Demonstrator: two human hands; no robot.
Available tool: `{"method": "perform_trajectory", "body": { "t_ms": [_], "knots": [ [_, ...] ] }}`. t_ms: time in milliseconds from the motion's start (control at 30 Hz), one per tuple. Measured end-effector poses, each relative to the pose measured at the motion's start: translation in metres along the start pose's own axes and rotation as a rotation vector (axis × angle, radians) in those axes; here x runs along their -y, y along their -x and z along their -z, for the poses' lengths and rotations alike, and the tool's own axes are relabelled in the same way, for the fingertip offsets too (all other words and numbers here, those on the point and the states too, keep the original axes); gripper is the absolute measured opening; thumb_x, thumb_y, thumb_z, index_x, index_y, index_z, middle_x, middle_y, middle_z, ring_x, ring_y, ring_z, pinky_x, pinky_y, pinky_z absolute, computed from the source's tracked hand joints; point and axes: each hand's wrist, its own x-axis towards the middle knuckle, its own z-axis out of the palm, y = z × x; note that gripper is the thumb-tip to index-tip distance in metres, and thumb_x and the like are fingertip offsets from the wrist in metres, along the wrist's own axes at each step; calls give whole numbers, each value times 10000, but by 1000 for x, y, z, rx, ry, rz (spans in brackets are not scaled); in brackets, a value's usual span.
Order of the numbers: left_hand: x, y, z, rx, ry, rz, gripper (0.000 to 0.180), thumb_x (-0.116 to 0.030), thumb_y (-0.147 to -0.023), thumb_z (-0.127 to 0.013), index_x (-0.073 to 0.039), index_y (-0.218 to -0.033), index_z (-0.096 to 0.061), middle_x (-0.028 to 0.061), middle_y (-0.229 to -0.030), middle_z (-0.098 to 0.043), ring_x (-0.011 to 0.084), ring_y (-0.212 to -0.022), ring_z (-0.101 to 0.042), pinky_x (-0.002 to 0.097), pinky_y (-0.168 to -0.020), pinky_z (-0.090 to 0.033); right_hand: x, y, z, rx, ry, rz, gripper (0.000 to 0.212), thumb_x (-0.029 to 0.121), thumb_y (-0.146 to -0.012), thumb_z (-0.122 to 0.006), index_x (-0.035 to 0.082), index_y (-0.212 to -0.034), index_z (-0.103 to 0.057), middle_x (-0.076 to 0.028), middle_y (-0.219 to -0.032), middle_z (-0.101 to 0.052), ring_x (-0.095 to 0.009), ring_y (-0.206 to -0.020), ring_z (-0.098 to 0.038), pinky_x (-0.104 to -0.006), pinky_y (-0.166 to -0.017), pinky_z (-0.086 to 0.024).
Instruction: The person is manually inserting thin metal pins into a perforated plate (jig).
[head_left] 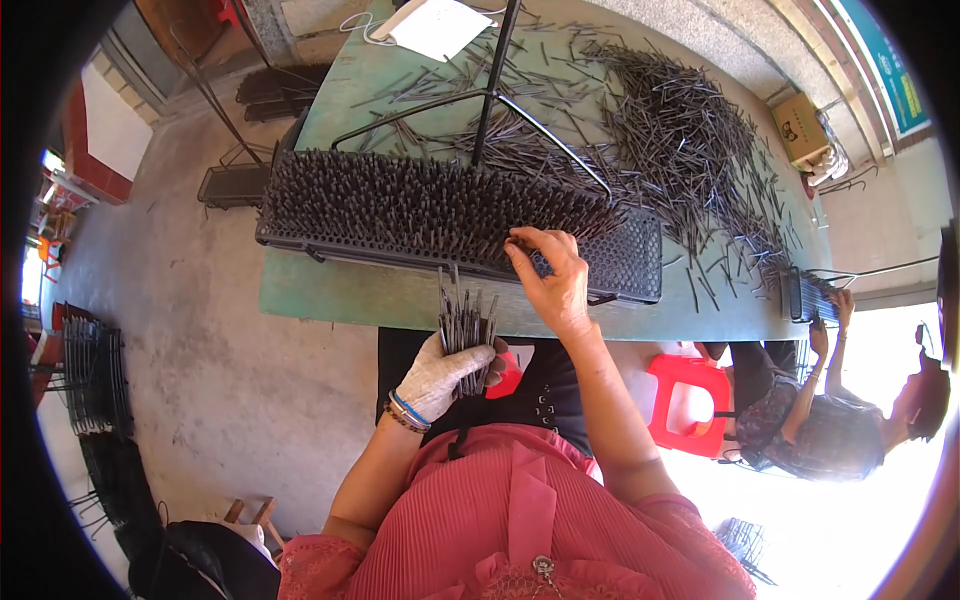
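Observation:
A long black tray (645, 262) with a honeycomb of holes lies along the table's near edge. Thin dark rods (385, 205) stand upright and densely packed over most of it, while holes at its right end are bare. My left hand (437, 372), in a pale work glove, is closed around a bundle of similar rods (465, 325) in front of the tray. My bare right hand (558, 282) reaches over the tray's near edge, with thumb and forefinger drawn together at the standing rods. Whatever sits between those fingertips is too small to make out.
A black metal handle frame (492, 95) rises behind the tray. Loose rods (690, 140) are heaped across the green table (320, 300). At right, a co-worker (830, 420) handles another tray (800, 295); a red stool (690, 405) stands between us. A cardboard box (798, 130) sits by the wall.

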Motion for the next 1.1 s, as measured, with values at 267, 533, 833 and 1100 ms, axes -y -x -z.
{"method": "perform_trajectory", "body": {
  "t_ms": [267, 533, 833, 1100],
  "knots": [
    [1, -1, 0, -21, 11, 17, 217, -106, -891, -661, 27, -1059, -628, 98, -914, -694, 172, -769, -682, 298, -702, -576, -1, 1, -2, -56, 108, 136, 192, 45, -794, -738, 62, -984, -718, -57, -902, -702, -225, -860, -623, -339, -826, -452],
    [0, -2, -5, -7, 31, 16, 175, -76, -902, -648, 22, -1045, -625, 98, -921, -693, 168, -783, -676, 291, -720, -567, 9, -3, 6, -19, 189, 301, 166, 54, -785, -741, 54, -950, -731, -77, -931, -689, -253, -862, -627, -343, -821, -458],
    [-10, -4, -24, -1, -7, -64, 182, -82, -902, -659, 20, -1048, -625, 81, -886, -690, 153, -772, -670, 279, -719, -556, 25, 35, 36, 480, -320, -465, 277, 222, -842, -755, -29, -954, -723, -106, -838, -687, -142, -729, -630, -286, -638, -484],
    [12, -19, -32, -120, 11, -73, 165, -92, -894, -677, 4, -1016, -622, 78, -855, -695, 149, -706, -666, 278, -648, -549, 5, 47, 47, 231, -663, -732, 198, 119, -912, -674, -49, -1018, -673, -82, -899, -715, -111, -800, -647, -250, -728, -517]
  ]
}}
